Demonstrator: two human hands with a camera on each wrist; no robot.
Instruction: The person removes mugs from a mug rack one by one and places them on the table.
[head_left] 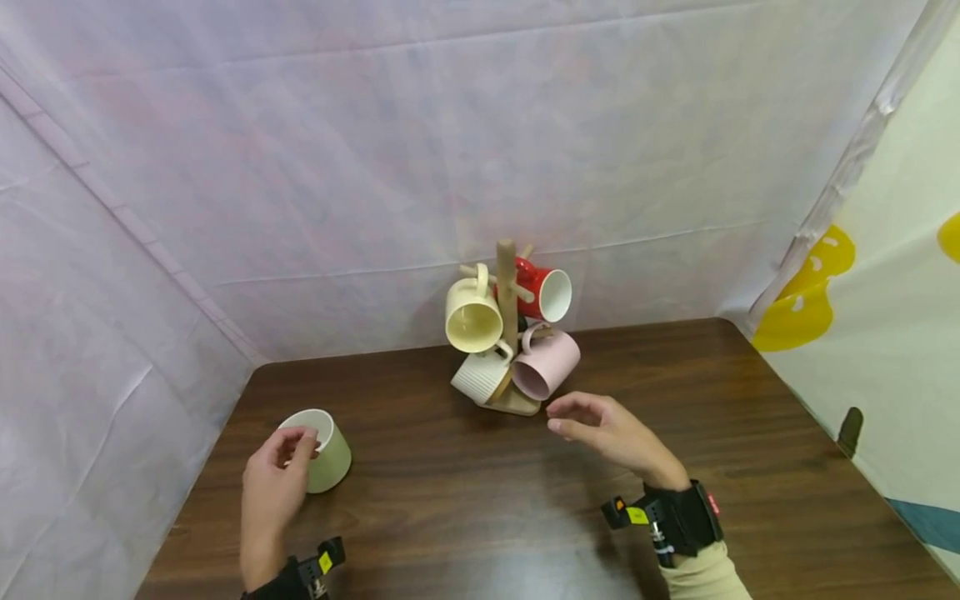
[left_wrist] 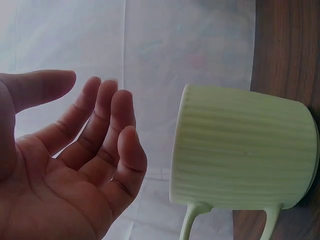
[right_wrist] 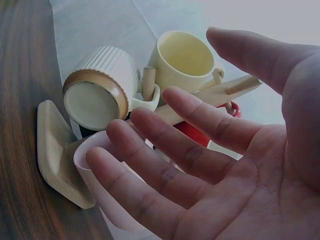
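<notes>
Presently the left hand (head_left: 273,483) hovers open beside the pale green ribbed mug (head_left: 321,448), apparently untouching; it should close squarely round the body. Right hand (head_left: 611,433) idles open.

On the worktop (head_left: 465,500) a mug (head_left: 318,450) stands at the near left just beside the left hand (head_left: 273,487), while the mug rack (head_left: 508,333) with four mugs hanging on it stands behind the right hand (head_left: 607,437), near the back edge.

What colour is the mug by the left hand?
Pale green with ribbed sides, the mug shows best in the left wrist view.
</notes>
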